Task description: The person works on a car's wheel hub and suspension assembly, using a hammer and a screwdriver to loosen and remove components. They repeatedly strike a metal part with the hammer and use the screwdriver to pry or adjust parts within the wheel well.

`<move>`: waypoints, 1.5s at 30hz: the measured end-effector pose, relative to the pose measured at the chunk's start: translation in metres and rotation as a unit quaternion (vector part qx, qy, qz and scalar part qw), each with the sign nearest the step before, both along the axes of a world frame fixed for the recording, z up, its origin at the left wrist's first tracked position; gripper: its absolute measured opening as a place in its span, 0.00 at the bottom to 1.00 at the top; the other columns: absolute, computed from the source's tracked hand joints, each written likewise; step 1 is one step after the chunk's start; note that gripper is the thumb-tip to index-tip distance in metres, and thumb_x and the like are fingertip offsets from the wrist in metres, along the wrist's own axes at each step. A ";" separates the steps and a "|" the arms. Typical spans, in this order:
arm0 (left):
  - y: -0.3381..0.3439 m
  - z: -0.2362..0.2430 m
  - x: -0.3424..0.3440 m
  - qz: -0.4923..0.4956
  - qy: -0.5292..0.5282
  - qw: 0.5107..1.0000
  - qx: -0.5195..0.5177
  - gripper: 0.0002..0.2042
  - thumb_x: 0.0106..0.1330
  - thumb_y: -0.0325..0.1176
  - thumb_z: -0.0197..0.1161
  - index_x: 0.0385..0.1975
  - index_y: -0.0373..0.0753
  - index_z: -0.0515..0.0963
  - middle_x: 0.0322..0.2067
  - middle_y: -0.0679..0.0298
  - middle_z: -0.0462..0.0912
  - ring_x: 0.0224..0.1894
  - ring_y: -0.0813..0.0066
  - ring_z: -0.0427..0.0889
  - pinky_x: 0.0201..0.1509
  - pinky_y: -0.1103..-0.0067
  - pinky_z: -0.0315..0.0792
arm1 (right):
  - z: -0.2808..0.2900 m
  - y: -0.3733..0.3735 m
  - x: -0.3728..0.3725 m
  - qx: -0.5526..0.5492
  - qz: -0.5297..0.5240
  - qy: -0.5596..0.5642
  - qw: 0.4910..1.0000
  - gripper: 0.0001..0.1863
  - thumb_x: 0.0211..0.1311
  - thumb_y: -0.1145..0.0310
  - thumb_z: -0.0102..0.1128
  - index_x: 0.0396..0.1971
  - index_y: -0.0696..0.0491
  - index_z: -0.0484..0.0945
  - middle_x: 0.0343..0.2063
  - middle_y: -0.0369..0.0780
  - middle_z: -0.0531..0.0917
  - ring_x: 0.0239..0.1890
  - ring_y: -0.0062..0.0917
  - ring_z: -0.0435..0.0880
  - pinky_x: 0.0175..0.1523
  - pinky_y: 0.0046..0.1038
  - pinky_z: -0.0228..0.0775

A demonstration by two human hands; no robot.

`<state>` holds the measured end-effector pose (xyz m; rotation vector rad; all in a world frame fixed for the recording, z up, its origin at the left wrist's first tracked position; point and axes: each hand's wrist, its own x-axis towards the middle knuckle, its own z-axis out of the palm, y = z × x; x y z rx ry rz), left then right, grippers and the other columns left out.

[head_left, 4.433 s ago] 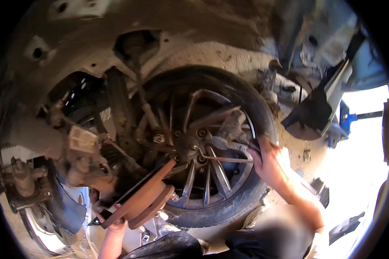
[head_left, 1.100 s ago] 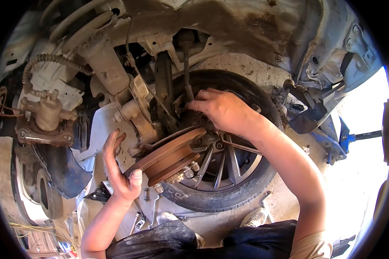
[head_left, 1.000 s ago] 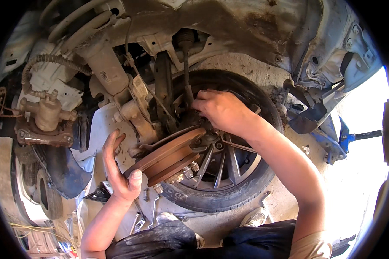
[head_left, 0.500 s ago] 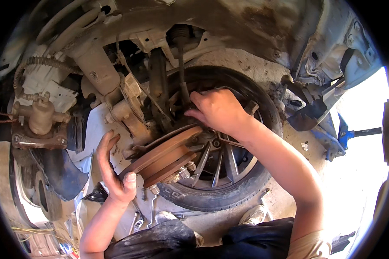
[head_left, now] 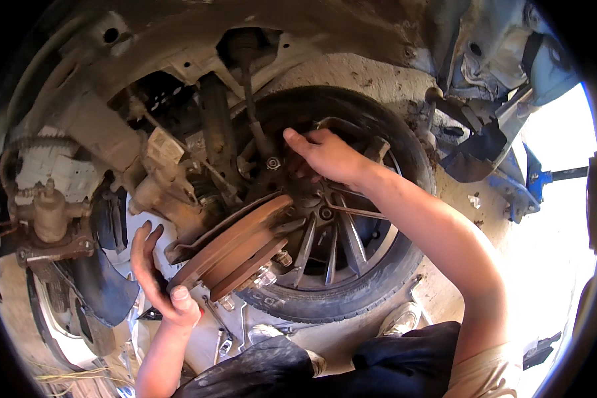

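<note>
A rusty brake disc (head_left: 235, 245) with wheel studs hangs tilted on the hub in a car's open wheel arch. My left hand (head_left: 156, 278) is open, its palm and thumb pressed against the disc's lower left edge. My right hand (head_left: 325, 156) reaches behind the disc near the strut (head_left: 215, 136) and a link nut (head_left: 272, 162), fingers curled. Whether it holds anything is hidden. A removed wheel with a dark alloy rim (head_left: 351, 225) lies on the ground behind the hub.
The brake caliper (head_left: 162, 192) hangs to the left of the disc. A master cylinder (head_left: 50, 215) sits at far left. Wrenches (head_left: 229, 335) lie on the ground below. A blue jack part (head_left: 530, 179) stands at right. My dark trousers (head_left: 325, 365) fill the bottom.
My right hand has moved from the wheel's spokes up behind the disc by the strut. My left hand came up onto the disc's lower edge. The view has shifted slightly.
</note>
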<state>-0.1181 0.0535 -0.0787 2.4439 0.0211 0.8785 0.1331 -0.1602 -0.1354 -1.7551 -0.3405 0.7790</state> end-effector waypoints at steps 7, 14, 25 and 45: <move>0.001 -0.004 0.001 0.014 -0.015 0.999 0.040 0.43 0.73 0.64 0.35 0.68 0.24 0.56 0.65 0.40 0.64 0.64 0.45 0.69 0.67 0.56 0.65 | -0.036 0.015 0.004 0.121 0.058 0.246 0.960 0.24 0.70 0.47 0.58 0.48 0.54 0.78 0.35 0.37 0.84 0.35 0.19 0.83 0.36 0.22 0.75; -0.001 -0.004 -0.004 0.058 0.010 0.998 0.004 0.48 0.68 0.71 0.36 0.68 0.26 0.57 0.66 0.42 0.63 0.67 0.48 0.66 0.70 0.58 0.62 | -0.047 0.021 0.010 0.167 0.100 0.269 0.943 0.23 0.70 0.48 0.58 0.45 0.56 0.80 0.37 0.37 0.83 0.31 0.20 0.81 0.30 0.22 0.73; 0.006 -0.009 -0.005 0.075 0.003 0.997 -0.005 0.51 0.66 0.75 0.32 0.66 0.23 0.59 0.61 0.41 0.67 0.61 0.49 0.72 0.61 0.61 0.69 | -0.048 0.028 0.014 0.222 0.145 0.265 0.927 0.21 0.74 0.56 0.52 0.49 0.59 0.79 0.42 0.39 0.85 0.35 0.22 0.86 0.36 0.23 0.73; 0.103 -0.082 -0.161 0.184 0.024 0.980 -0.069 0.50 0.69 0.73 0.29 0.65 0.23 0.59 0.62 0.40 0.67 0.61 0.47 0.73 0.64 0.61 0.71 | -0.058 0.015 0.017 0.223 0.148 0.253 0.930 0.20 0.74 0.53 0.51 0.43 0.58 0.78 0.36 0.40 0.84 0.40 0.24 0.87 0.39 0.23 0.72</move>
